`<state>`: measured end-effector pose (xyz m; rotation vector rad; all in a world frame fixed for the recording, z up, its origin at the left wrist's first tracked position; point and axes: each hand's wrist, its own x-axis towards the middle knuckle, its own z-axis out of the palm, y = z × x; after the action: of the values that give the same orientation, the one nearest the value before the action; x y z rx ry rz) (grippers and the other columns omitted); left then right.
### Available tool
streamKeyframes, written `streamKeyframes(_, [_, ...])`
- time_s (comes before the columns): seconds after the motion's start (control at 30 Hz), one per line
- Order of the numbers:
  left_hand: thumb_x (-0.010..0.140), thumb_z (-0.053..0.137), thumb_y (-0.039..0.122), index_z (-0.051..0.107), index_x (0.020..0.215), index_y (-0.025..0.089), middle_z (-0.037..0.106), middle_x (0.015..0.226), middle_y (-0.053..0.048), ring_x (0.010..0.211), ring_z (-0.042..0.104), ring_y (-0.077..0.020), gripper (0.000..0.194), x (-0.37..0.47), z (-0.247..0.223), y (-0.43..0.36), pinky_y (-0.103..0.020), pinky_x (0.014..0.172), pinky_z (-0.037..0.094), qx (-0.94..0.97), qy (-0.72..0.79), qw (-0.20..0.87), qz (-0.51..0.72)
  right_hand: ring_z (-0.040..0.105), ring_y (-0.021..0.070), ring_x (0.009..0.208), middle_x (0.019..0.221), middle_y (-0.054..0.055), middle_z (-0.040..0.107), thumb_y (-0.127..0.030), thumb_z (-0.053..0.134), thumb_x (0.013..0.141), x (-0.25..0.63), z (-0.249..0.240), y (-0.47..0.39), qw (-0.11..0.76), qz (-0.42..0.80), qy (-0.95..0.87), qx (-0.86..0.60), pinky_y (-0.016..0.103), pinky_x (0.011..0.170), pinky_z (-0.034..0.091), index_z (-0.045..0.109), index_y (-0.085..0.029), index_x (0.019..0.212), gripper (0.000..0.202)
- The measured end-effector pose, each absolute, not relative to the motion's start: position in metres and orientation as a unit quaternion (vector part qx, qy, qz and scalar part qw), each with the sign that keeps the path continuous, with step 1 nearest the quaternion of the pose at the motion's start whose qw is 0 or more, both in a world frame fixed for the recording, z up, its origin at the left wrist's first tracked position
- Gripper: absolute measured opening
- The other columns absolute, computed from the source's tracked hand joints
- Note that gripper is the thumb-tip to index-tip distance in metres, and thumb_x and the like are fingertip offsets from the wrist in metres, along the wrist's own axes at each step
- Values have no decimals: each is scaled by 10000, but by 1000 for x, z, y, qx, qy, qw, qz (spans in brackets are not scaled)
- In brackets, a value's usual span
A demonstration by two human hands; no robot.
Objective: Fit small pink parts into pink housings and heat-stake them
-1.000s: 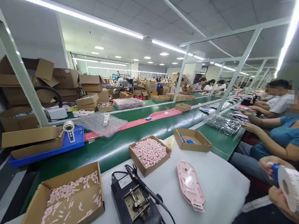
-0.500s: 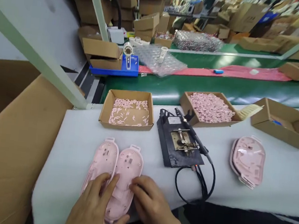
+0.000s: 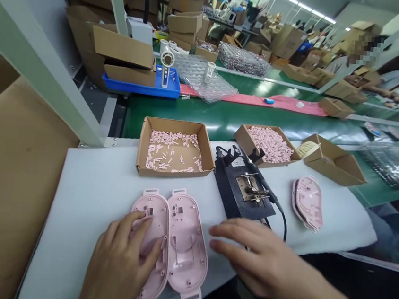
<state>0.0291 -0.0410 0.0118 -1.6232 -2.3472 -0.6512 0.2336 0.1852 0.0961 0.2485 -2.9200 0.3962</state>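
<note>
Two pink plastic shells with rounded ends lie side by side on the white work surface, their hollow insides facing up. My left hand (image 3: 122, 255) rests over the left shell (image 3: 158, 204), fingers apart and bent, fingertips touching its inside; part of that shell is hidden beneath it. Just to the right of the right shell (image 3: 188, 255), my right hand (image 3: 262, 261) hovers with its fingers stretched out and nothing visible in them. Behind my right hand stands a black box-shaped device (image 3: 230, 195) with a metal fixture on top and a pen-like corded tool (image 3: 265, 187) lying along it.
Beyond the shells sits a cardboard tray (image 3: 173, 173) of small pink parts. Another box (image 3: 271, 145) of pink pieces stands behind the device. Further right are stacked pink shells (image 3: 308, 203) and an open carton (image 3: 340, 166). A green conveyor (image 3: 189, 112) runs behind; people work at far right.
My right hand has moved off the right shell, to the right, and its fingers have opened. My left hand has shifted onto the left shell. The camera view has turned to the right.
</note>
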Motion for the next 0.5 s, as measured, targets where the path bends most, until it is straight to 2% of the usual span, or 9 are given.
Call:
streamKeyframes(0.1, [931,622,392,663,1168,186,660,1135,-95,962,578,-272,316,19,4,-47,-431,796,487,-545,-793,101,-254,685,182,1015,1141,94,715,-144,442,994,181,132,213,104,65,-989,77,321,863,595,627,-177,1261,327])
streamKeyframes(0.17, [933,633,356,664,1159,186,657,1125,-91,966,578,-253,285,15,0,-50,-421,835,496,-542,-783,89,-291,698,198,953,1057,89,709,-195,421,1022,130,138,233,40,-24,-999,27,331,798,576,673,-144,1185,304])
streamKeyframes(0.23, [934,638,300,673,1131,186,656,1101,-84,967,584,-234,231,12,-4,-52,-401,859,508,-535,-772,81,-333,702,208,925,971,81,694,-175,456,1004,78,131,252,-43,-103,-993,-25,324,775,543,692,-105,1127,276])
streamKeyframes(0.3, [934,636,260,682,1102,195,664,1068,-69,965,592,-219,186,11,-7,-54,-375,853,517,-527,-763,71,-367,706,217,920,946,84,699,-95,521,954,36,115,269,-78,-125,-989,-27,322,778,529,710,-86,1071,222])
streamKeyframes(0.37, [935,632,240,685,1076,205,671,1045,-54,965,593,-211,154,11,-9,-56,-360,842,520,-518,-761,59,-386,712,219,905,925,90,713,-39,577,911,9,96,281,-97,-127,-987,-15,319,781,529,728,-77,1007,183])
streamKeyframes(0.5, [945,625,221,678,1055,208,673,1040,-45,971,579,-205,123,12,-8,-59,-358,846,516,-511,-759,40,-401,719,201,849,892,112,725,-23,637,890,-7,71,290,-106,-122,-987,-4,298,766,530,730,-50,856,102])
